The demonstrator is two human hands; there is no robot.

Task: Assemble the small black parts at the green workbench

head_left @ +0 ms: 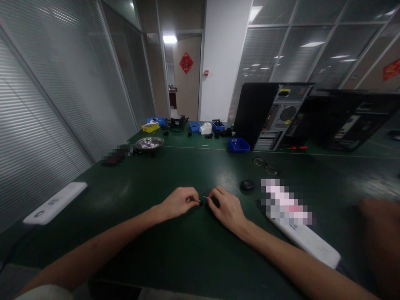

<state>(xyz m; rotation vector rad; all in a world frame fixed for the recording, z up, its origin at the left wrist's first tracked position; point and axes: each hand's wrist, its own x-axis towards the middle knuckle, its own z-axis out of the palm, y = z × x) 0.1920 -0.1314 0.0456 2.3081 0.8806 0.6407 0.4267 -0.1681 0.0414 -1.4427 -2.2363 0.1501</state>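
My left hand [181, 202] is closed in a pinch on a small dark part [201, 203], too small to make out in detail. My right hand [228, 208] faces it from the right, with its fingers curled and closed. Out of them a thin metal-tipped tool [205, 197] points left toward the small part. A dark bit shows between the right thumb and fingers, but the palm hides most of the tool. Whether the tip touches the part I cannot tell. Both hands are low over the green table [137, 246].
Right of my hands are a black mouse-like object [247, 185], eyeglasses [266, 166] and a white power bank-like device [318, 241]. Another person's blurred arm [379, 237] is at far right. A metal bowl [149, 143], blue tray [238, 145] and computer case [271, 116] stand farther back.
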